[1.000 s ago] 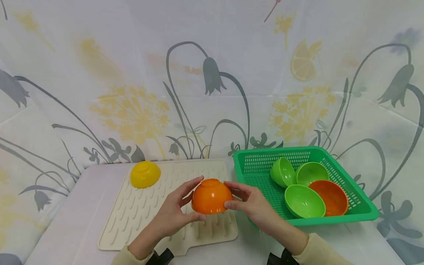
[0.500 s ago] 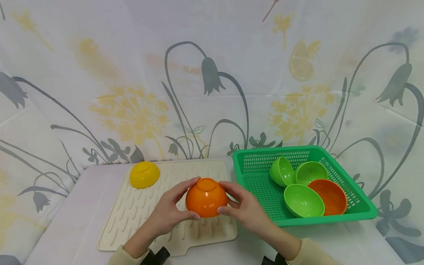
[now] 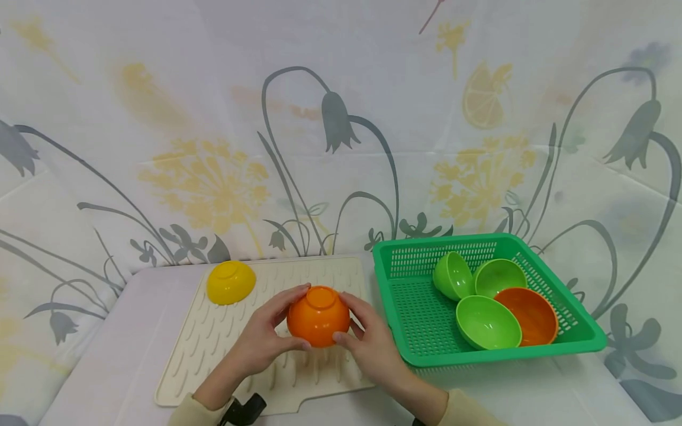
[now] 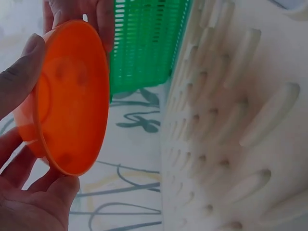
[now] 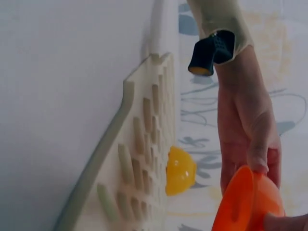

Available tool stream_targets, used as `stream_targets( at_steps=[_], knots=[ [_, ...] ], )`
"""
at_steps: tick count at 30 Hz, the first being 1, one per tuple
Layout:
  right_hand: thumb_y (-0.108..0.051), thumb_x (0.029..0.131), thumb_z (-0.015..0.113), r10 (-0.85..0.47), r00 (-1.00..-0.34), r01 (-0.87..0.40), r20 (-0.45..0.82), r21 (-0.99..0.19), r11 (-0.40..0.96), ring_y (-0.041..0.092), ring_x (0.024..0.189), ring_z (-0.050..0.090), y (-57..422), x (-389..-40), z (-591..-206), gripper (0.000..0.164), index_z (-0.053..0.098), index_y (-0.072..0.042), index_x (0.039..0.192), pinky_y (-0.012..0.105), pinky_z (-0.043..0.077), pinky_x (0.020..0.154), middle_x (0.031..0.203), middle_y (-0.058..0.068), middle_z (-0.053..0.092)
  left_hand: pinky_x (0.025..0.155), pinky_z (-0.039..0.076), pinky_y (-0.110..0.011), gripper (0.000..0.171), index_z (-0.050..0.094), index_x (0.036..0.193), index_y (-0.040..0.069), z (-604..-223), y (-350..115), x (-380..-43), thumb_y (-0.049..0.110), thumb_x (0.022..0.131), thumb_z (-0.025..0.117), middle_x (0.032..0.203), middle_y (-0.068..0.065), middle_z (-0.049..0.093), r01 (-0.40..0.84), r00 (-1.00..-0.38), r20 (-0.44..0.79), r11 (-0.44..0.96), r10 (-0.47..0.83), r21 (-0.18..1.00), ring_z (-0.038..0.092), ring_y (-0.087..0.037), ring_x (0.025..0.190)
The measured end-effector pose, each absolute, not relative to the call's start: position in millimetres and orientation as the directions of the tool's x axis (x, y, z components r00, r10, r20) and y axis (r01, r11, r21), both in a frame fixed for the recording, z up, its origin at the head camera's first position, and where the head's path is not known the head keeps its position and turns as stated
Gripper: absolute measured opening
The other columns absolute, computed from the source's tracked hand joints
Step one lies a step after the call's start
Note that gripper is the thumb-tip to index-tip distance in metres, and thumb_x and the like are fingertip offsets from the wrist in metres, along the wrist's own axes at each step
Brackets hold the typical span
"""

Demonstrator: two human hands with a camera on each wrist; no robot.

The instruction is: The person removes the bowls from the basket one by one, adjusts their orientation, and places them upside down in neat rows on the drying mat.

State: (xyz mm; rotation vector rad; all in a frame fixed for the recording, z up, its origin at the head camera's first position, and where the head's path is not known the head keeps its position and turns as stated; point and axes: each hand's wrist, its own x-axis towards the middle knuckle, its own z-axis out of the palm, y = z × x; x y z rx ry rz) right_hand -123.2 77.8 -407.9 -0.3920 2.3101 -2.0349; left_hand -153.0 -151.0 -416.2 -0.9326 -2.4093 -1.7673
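An orange bowl [image 3: 318, 319], turned upside down, is held between both hands above the cream drying mat [image 3: 197, 355]. My left hand [image 3: 263, 334] grips its left side, thumb low at the rim and fingers up along the wall. On the other side my right hand [image 3: 373, 340] holds it the same way. The left wrist view looks into the hollow of the orange bowl [image 4: 74, 101], its opening facing the ridged mat [image 4: 269, 115]. A yellow bowl [image 3: 231, 283] lies upside down at the mat's back left corner.
To the right stands a green plastic basket [image 3: 412, 360]. Inside it are several bowls: a front green bowl [image 3: 489, 324], an orange bowl [image 3: 533, 316] and further green ones behind. A flower-patterned cloth [image 3: 341, 195] hangs behind the table.
Both hands have carried the orange bowl to the left over the mat. Its base has tipped slightly toward the camera. The yellow bowl and the basket stay where they were.
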Motion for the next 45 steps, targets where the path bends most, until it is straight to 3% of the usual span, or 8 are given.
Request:
stream_targets(
  at_steps=[7, 15, 21, 29, 36, 45],
  knots=[
    [0.011, 0.09, 0.065, -0.129, -0.984, -0.124, 0.125, -0.992, -0.014, 0.04, 0.142, 0.032, 58.7, -131.6, -418.5, 0.057, 0.048, 0.003, 0.143, 0.048, 0.035, 0.109, 0.15, 0.021, 0.04, 0.107, 0.037, -0.046, 0.083, 0.049, 0.146, 0.012, -426.9, -158.6, -163.1, 0.008, 0.073, 0.087, 0.152, -0.009, 0.043, 0.449, -0.854, 0.331, 0.244, 0.402, 0.86, 0.041, -0.033, 0.138],
    [0.015, 0.09, 0.061, -0.056, -0.994, -0.088, 0.089, -0.996, -0.025, 0.036, 0.141, 0.037, 39.4, -152.1, -431.7, 0.054, 0.051, 0.002, 0.142, 0.044, 0.037, 0.108, 0.149, 0.018, 0.045, 0.109, 0.033, -0.041, 0.079, 0.047, 0.146, 0.003, -437.9, -166.7, -176.9, 0.007, 0.077, 0.085, 0.156, -0.014, 0.033, 0.401, -0.89, 0.296, 0.288, 0.346, 0.87, 0.035, -0.038, 0.141],
    [0.019, 0.088, 0.06, -0.042, -0.993, -0.113, 0.113, -0.994, 0.005, 0.038, 0.139, 0.04, 28.0, -168.2, -443.0, 0.053, 0.053, 0.005, 0.139, 0.046, 0.036, 0.108, 0.147, 0.02, 0.046, 0.113, 0.028, -0.041, 0.083, 0.044, 0.149, 0.006, -446.8, -175.4, -187.1, 0.004, 0.077, 0.085, 0.155, -0.015, 0.038, 0.342, -0.915, 0.251, 0.28, 0.316, 0.897, 0.033, -0.034, 0.144],
    [0.016, 0.088, 0.062, -0.03, -0.985, -0.174, 0.172, -0.976, 0.128, 0.038, 0.136, 0.043, 11.8, -185.3, -450.8, 0.051, 0.057, 0.002, 0.137, 0.049, 0.038, 0.107, 0.147, 0.018, 0.047, 0.114, 0.029, -0.054, 0.083, 0.046, 0.148, 0.008, -452.1, -181.3, -196.6, 0.008, 0.076, 0.086, 0.155, -0.012, 0.041, 0.283, -0.95, 0.202, 0.389, 0.237, 0.877, 0.035, -0.036, 0.142],
    [0.015, 0.087, 0.063, -0.003, -0.983, -0.182, 0.185, -0.96, 0.214, 0.037, 0.135, 0.046, -4.8, -200.7, -451.3, 0.05, 0.061, -0.002, 0.134, 0.046, 0.041, 0.106, 0.147, 0.018, 0.048, 0.112, 0.032, -0.051, 0.082, 0.044, 0.148, 0.004, -456.0, -183.5, -207.3, 0.003, 0.077, 0.085, 0.155, -0.014, 0.038, 0.243, -0.966, 0.184, 0.41, 0.179, 0.879, 0.035, -0.037, 0.141],
    [0.01, 0.087, 0.068, 0.048, -0.985, -0.151, 0.166, -0.962, 0.227, 0.033, 0.131, 0.051, -14.0, -220.2, -459.2, 0.047, 0.065, -0.005, 0.131, 0.044, 0.044, 0.103, 0.142, 0.013, 0.055, 0.113, 0.029, -0.055, 0.083, 0.039, 0.149, 0.003, -459.1, -186.0, -222.3, -0.001, 0.079, 0.082, 0.154, -0.017, 0.037, 0.23, -0.972, 0.178, 0.458, 0.154, 0.859, 0.035, -0.038, 0.14]
  ],
)
